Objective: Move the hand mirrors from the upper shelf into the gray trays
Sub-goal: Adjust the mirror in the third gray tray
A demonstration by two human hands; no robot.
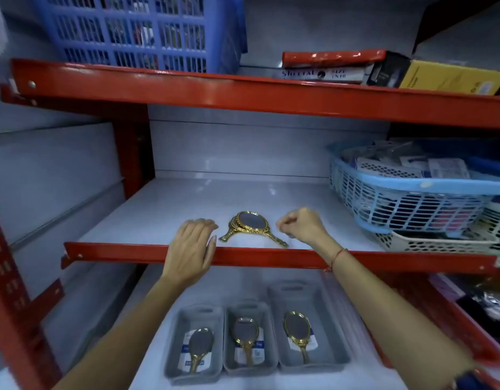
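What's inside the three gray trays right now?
Each gray tray holds one gold hand mirror lying on a white and blue label. Most of each label is hidden under its mirror, so the print can't be read.

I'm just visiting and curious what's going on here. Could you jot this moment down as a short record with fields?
scene: red shelving, seen from a head camera
mirrors on shelf: two gold ones stacked, handles splayed toward the edge
left hand: empty, fingers bent, left of the mirrors
right hand: empty, loosely closed, right of the mirrors
trays: three gray, side by side on the lower level
mirrors in trays: one each
neighbours: blue basket to the right
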